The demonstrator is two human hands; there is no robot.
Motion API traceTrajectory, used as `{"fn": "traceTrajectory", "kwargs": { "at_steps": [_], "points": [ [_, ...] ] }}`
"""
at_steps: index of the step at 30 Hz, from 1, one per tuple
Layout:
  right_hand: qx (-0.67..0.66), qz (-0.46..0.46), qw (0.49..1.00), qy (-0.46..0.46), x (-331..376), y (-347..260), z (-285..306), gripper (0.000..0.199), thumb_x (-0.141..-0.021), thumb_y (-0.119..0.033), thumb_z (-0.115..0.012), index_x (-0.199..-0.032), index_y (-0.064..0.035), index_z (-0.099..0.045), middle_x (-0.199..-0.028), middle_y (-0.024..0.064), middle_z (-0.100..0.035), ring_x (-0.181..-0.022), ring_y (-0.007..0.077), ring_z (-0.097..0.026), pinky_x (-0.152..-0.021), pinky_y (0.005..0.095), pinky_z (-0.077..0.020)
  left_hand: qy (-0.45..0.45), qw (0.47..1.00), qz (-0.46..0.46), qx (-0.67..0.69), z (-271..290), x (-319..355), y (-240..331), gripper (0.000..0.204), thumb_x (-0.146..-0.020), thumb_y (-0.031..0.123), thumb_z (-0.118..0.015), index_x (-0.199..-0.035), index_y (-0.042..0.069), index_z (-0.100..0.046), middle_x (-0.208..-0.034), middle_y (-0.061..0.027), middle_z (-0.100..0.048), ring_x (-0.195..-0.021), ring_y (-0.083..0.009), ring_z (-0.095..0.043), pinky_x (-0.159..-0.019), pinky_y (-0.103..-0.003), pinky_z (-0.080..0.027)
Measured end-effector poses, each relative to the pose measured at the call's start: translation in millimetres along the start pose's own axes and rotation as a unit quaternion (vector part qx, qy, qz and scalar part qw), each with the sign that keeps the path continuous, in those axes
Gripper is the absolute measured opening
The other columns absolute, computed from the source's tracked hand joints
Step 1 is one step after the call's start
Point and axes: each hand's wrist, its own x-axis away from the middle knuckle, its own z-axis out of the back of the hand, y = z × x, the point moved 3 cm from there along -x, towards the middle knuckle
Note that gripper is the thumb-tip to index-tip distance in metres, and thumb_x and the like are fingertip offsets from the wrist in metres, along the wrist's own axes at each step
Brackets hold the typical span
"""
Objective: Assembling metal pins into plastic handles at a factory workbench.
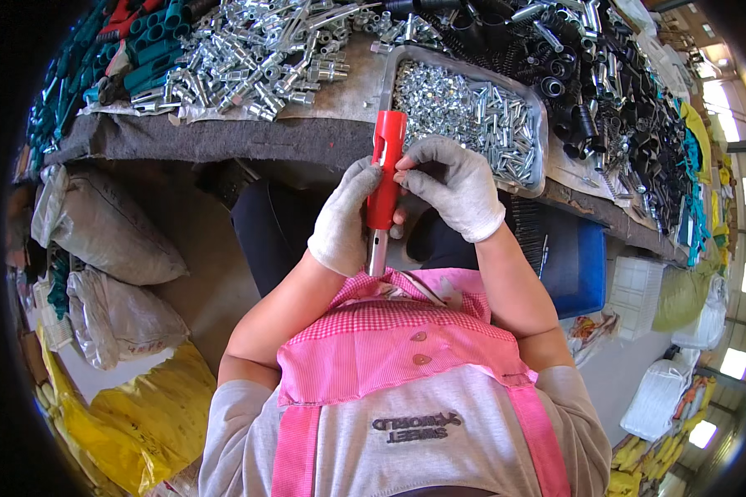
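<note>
My left hand (344, 217), in a white work glove, is wrapped round a red tube (384, 203) with a slot in its upper part. A silver metal tube (377, 253) sticks out of its lower end, toward my apron. My right hand (460, 189), gloved with bare fingertips, is pinched at the red tube's right edge, close to the slot. Whatever its fingers hold, if anything, is too small to make out. Just beyond this hand, a grey plastic tray (541, 153) holds small metal pins and fittings.
The bench edge (224, 137) carries grey cloth. On the bench lie silver fittings (257, 62), teal tubes (153, 50), and black parts with springs (564, 83). A blue crate (584, 265) stands at lower right. White sacks (116, 224) and a yellow sack (153, 406) lie left.
</note>
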Motion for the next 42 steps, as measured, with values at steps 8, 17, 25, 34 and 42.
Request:
{"fn": "traceTrajectory", "kwargs": {
  "at_steps": [8,17,25,34,42],
  "points": [
    [-0.102,-0.057,0.992,0.048,6,14,-1,0.014,-0.076,-0.004,-0.074,-0.082,-0.0059,-0.062,-0.075,0.0017,-0.062,-0.068,0.012,-0.062,-0.06,0.0221,-0.0497,0.104,0.978,-0.063,-0.167,-16,10,3,0.036,-0.096,0.023,-0.05,-0.125,0.004,-0.047,-0.098,-0.0052,-0.061,-0.075,-0.0127,-0.06,-0.065,-0.024,-0.05],
    [-0.184,-0.093,0.977,0.06,2,17,-25,0.015,-0.078,-0.009,-0.074,-0.084,-0.004,-0.062,-0.077,0.0012,-0.064,-0.063,0.0081,-0.058,-0.056,0.0209,-0.0479,0.097,0.94,-0.154,-0.288,-2,12,11,0.04,-0.094,0.023,-0.056,-0.126,0.002,-0.048,-0.093,-0.0024,-0.061,-0.073,-0.0059,-0.056,-0.063,-0.02,-0.046],
    [0.092,-0.041,0.981,-0.168,-56,-31,-37,0.023,-0.09,-0.021,-0.06,-0.098,0.0007,-0.065,-0.086,0.0086,-0.066,-0.069,0.0137,-0.063,-0.061,0.0262,-0.0511,0.157,0.958,-0.145,-0.193,20,21,34,0.038,-0.093,0.035,-0.055,-0.117,0.006,-0.05,-0.086,-0.0015,-0.057,-0.064,-0.0083,-0.051,-0.053,-0.02,-0.041],
    [0.791,0.091,0.603,-0.061,-119,-21,-51,0.016,-0.076,-0.017,-0.056,-0.081,-0.0176,-0.071,-0.086,-0.0005,-0.068,-0.097,0.0197,-0.058,-0.091,0.0413,-0.0381,0.167,0.967,-0.159,-0.104,30,23,48,0.037,-0.095,0.037,-0.049,-0.115,0.006,-0.047,-0.084,-0.003,-0.051,-0.064,-0.0107,-0.048,-0.05,-0.023,-0.039],
    [0.576,0.172,0.799,0.011,-96,-42,-33,0.022,-0.074,-0.024,-0.065,-0.092,-0.0123,-0.069,-0.087,0.0086,-0.067,-0.091,0.024,-0.06,-0.082,0.0387,-0.0469,0.123,0.977,-0.163,-0.062,28,20,55,0.032,-0.096,0.034,-0.047,-0.117,0.011,-0.042,-0.087,-0.005,-0.053,-0.068,-0.0115,-0.051,-0.055,-0.026,-0.044]
  ]
}}
